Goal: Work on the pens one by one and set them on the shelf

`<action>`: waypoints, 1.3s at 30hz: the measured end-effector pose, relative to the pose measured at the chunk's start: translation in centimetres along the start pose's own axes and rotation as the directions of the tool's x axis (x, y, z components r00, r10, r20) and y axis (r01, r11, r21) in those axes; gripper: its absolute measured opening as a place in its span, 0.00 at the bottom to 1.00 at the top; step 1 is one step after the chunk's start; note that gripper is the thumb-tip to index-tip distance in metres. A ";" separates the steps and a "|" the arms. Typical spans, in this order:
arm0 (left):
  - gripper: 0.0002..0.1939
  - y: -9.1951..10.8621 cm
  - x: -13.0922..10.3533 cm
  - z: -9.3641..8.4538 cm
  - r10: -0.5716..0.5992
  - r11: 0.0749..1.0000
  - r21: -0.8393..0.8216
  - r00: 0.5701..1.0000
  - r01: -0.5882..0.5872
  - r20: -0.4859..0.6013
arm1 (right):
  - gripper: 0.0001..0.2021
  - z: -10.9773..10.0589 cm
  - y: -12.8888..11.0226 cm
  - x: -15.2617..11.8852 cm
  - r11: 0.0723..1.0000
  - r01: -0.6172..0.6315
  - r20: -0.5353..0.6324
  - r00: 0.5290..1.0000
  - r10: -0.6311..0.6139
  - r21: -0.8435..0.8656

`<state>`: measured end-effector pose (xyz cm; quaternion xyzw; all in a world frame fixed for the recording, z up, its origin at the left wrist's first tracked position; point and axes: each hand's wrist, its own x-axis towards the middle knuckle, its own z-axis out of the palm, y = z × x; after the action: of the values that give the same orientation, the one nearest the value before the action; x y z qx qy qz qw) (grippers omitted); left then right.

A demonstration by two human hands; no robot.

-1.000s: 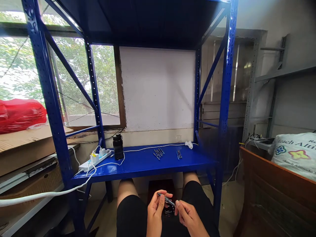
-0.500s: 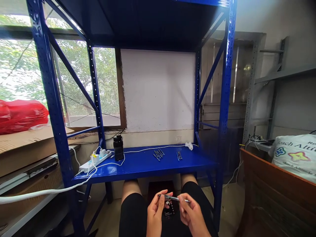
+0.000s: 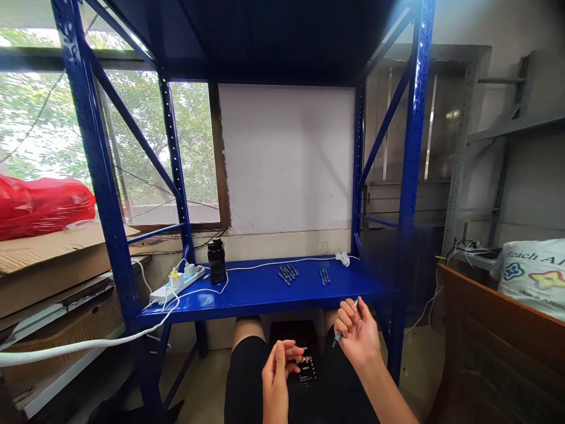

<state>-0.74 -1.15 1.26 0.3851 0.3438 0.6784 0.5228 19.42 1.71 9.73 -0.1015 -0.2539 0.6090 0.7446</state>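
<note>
My right hand [image 3: 359, 335] is raised just in front of the shelf edge, fingers curled round a slim pen [image 3: 336, 339]. One dark end of the pen sticks out below the fingers; the palm hides most of the rest. Over my lap, my left hand [image 3: 278, 371] holds nothing, its fingers apart and slightly bent. On the blue shelf [image 3: 256, 290] lie two groups of dark pens: a larger loose group [image 3: 288, 274] near the middle and a smaller group [image 3: 325, 276] to its right, nearer my right hand.
A black bottle [image 3: 216, 262] and a white power strip [image 3: 176, 284] with plugs stand on the shelf's left. A white cable [image 3: 110, 343] crosses the front left. Blue uprights [image 3: 414, 147] frame both sides. A dark printed item [image 3: 306, 368] lies between my legs.
My left hand has let go of the pen. My right hand has moved up and right with it, turning palm up. The view has shifted slightly.
</note>
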 end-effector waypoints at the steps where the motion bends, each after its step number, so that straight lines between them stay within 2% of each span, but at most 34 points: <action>1: 0.34 0.1 0.0 0.0 -0.001 1.000 -0.003 1.000 0.001 -0.011 | 0.21 0.4 -0.3 0.1 1.000 -0.001 -0.006 1.000 0.001 0.015; 10: 0.33 -0.3 0.2 -0.1 0.011 1.000 -0.004 1.000 -0.011 -0.003 | 0.19 2.4 -1.4 -0.6 0.997 0.023 0.008 1.000 -0.024 0.075; 17: 0.31 -0.5 0.2 0.0 0.037 0.999 0.019 0.999 -0.038 0.036 | 0.19 1.8 -1.0 -0.8 0.998 0.041 -0.040 0.998 -0.039 0.042; 21: 0.30 -0.3 0.0 0.0 0.067 0.995 0.067 0.994 -0.073 0.084 | 0.19 1.2 -0.1 -1.1 0.997 0.033 -0.075 0.997 -0.027 0.075; 24: 0.27 -0.4 -0.4 0.2 0.095 0.988 0.106 0.982 -0.113 0.165 | 0.23 1.3 1.1 -1.8 0.997 0.044 -0.062 0.997 -0.040 0.064; 26: 0.30 -0.4 -0.7 0.6 0.104 0.985 0.111 0.969 -0.131 0.222 | 0.26 1.6 2.1 -2.4 0.995 0.043 -0.078 0.996 -0.036 0.091; 29: 0.30 -0.3 -1.1 1.0 0.089 0.985 0.116 0.958 -0.125 0.272 | 0.27 1.8 3.9 -3.6 0.982 -0.012 -0.101 0.994 0.032 0.191; 31: 0.26 -0.2 -1.0 1.0 0.081 0.985 0.127 0.965 -0.115 0.249 | 0.25 1.5 5.1 -4.4 0.969 -0.083 -0.081 0.991 0.104 0.233; 33: 0.24 -0.2 -0.7 0.6 0.095 0.986 0.119 0.979 -0.117 0.179 | 0.23 0.4 6.1 -5.0 0.968 -0.165 -0.066 0.981 0.180 0.192; 36: 0.24 -0.6 0.2 -0.5 0.115 0.992 0.049 0.993 -0.116 0.019 | 0.18 -2.1 6.9 -5.9 0.962 -0.269 -0.077 0.961 0.266 -0.044; 39: 0.26 -0.9 0.8 -1.0 0.082 0.995 -0.044 0.993 -0.086 -0.084 | 0.19 -4.4 7.0 -6.8 0.907 -0.306 -0.010 0.949 0.316 -0.289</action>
<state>-1.37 -0.23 0.11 0.3586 0.3324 0.7228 0.4883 14.78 -2.44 1.05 -0.2364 -0.3338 0.6782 0.6105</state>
